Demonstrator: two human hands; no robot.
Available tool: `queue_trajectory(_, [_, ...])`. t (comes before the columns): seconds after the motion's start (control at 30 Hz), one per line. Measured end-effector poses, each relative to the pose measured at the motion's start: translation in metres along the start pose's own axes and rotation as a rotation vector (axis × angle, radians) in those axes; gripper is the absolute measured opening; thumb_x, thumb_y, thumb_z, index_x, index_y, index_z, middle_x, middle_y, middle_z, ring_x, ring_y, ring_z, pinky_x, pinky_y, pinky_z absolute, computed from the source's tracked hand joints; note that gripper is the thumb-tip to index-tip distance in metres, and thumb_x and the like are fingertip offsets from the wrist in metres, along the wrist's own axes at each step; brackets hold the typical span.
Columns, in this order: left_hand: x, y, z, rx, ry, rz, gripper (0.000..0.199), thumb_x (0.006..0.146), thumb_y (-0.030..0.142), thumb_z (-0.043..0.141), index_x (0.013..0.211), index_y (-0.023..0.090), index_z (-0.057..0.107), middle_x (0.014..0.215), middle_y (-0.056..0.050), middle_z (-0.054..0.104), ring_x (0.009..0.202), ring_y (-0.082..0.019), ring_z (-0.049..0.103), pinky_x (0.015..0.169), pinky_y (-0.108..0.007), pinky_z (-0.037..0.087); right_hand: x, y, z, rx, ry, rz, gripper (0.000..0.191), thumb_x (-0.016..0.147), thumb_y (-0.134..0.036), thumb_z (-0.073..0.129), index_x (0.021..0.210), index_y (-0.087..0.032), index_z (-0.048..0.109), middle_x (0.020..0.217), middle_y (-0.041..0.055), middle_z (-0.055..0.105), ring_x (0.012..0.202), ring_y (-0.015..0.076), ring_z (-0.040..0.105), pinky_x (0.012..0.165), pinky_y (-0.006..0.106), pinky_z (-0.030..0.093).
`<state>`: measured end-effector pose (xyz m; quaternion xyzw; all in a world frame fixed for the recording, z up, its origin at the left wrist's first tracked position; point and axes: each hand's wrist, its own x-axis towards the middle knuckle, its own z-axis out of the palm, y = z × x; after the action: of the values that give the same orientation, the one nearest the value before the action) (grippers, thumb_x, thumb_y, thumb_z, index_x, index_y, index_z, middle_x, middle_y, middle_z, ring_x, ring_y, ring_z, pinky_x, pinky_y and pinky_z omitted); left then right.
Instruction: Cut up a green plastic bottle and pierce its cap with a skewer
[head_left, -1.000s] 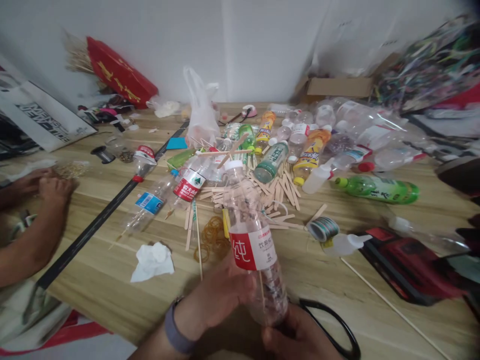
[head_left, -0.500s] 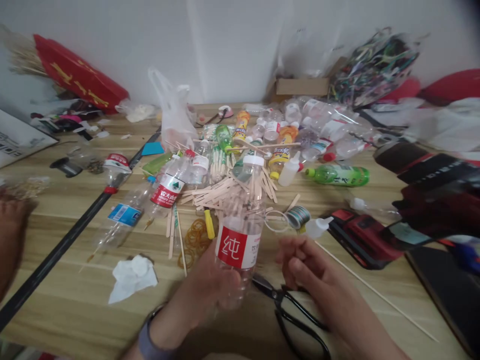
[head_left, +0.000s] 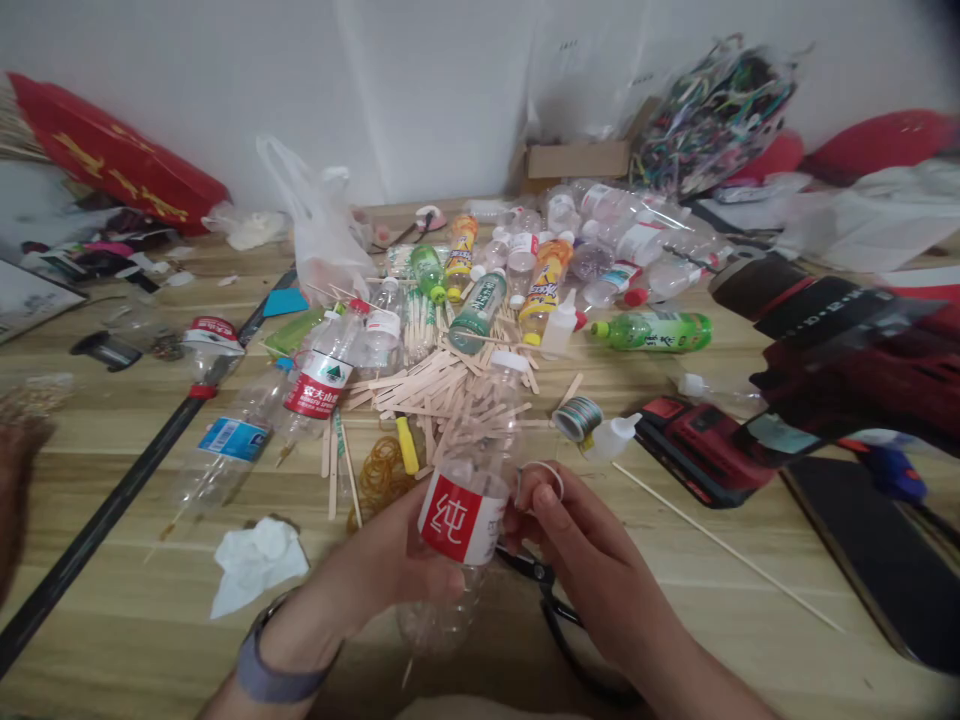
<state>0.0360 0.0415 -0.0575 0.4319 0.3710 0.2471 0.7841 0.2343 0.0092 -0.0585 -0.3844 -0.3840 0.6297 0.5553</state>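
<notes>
Wrapped around the lower part of a clear bottle (head_left: 463,515) with a red and white label is my left hand (head_left: 405,560). The bottle leans slightly, its white cap up, and a thin stick tip shows below its base. My right hand (head_left: 574,525) is closed beside the label, with a thin white ring (head_left: 553,470) between thumb and fingers. Black-handled scissors (head_left: 551,600) lie under my right hand, partly hidden. Just beyond the bottle is a pile of flat wooden sticks (head_left: 420,385).
A red and black drill (head_left: 840,350) stands at the right near a dark flat object (head_left: 877,560). Bottles crowd the back. At the left lie a long black pole (head_left: 120,510) and a white tissue (head_left: 259,560). Another person's hand (head_left: 19,470) is at the left edge.
My right hand has moved left to the bottle and closed on the white ring, which lay on the table before. The bottle has dropped slightly lower, and the camera view has shifted right.
</notes>
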Motion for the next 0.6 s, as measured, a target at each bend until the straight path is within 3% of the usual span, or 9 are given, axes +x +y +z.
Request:
queue_trajectory(0.17, [0.012,0.004,-0.005,-0.042,-0.094,0.03,0.069,0.056,0.04,0.096,0.117,0.021,0.071,0.1,-0.006,0.076,0.093,-0.023,0.068,0.084,-0.033,0.049,-0.001,0.007,0.004,-0.002,-0.003,-0.003,0.042,0.098,-0.058,0.059,0.081,-0.019,0.055,0.079,0.0007,0.054,0.073,0.0145,0.054,0.069,0.026,0.049])
queue_trajectory(0.23, [0.016,0.01,-0.001,-0.063,-0.097,0.035,0.066,0.058,0.046,0.095,0.114,0.019,0.071,0.094,-0.006,0.075,0.088,-0.021,0.067,0.079,-0.031,0.049,-0.002,0.009,0.005,-0.045,-0.006,0.0,0.044,0.098,-0.06,0.057,0.08,-0.02,0.054,0.079,0.0011,0.055,0.074,0.0152,0.055,0.069,0.027,0.049])
queue_trajectory(0.37, [0.021,0.018,0.004,-0.05,-0.04,0.016,0.051,0.059,0.053,0.091,0.089,0.015,0.073,0.081,-0.006,0.071,0.075,-0.02,0.064,0.069,-0.029,0.046,-0.004,0.012,0.003,-0.172,-0.048,0.031,0.047,0.099,-0.062,0.054,0.08,-0.019,0.056,0.08,0.0027,0.058,0.077,0.0166,0.056,0.073,0.028,0.048])
queue_trajectory(0.43, [0.019,0.017,-0.001,-0.059,0.04,0.024,0.047,0.059,0.047,0.092,0.087,0.015,0.072,0.078,-0.004,0.07,0.073,-0.018,0.064,0.068,-0.029,0.046,-0.007,0.012,-0.003,-0.203,-0.06,0.076,0.049,0.099,-0.064,0.051,0.079,-0.019,0.058,0.08,0.0033,0.059,0.077,0.0165,0.056,0.072,0.028,0.045])
queue_trajectory(0.53, [0.01,0.016,-0.011,-0.066,0.242,0.062,0.047,0.062,0.037,0.092,0.099,0.019,0.071,0.082,0.0,0.073,0.074,-0.017,0.064,0.069,-0.028,0.046,-0.015,0.009,-0.021,-0.256,-0.034,0.156,0.052,0.099,-0.066,0.049,0.081,-0.019,0.063,0.077,0.0031,0.059,0.072,0.0156,0.054,0.07,0.027,0.043])
queue_trajectory(0.6, [0.002,0.018,-0.017,-0.066,0.34,0.067,0.053,0.058,0.032,0.094,0.104,0.02,0.07,0.088,-0.001,0.075,0.079,-0.019,0.066,0.074,-0.03,0.048,-0.022,0.008,-0.038,-0.306,0.035,0.188,0.052,0.098,-0.066,0.05,0.08,-0.02,0.064,0.075,0.0034,0.058,0.072,0.0165,0.055,0.07,0.028,0.043])
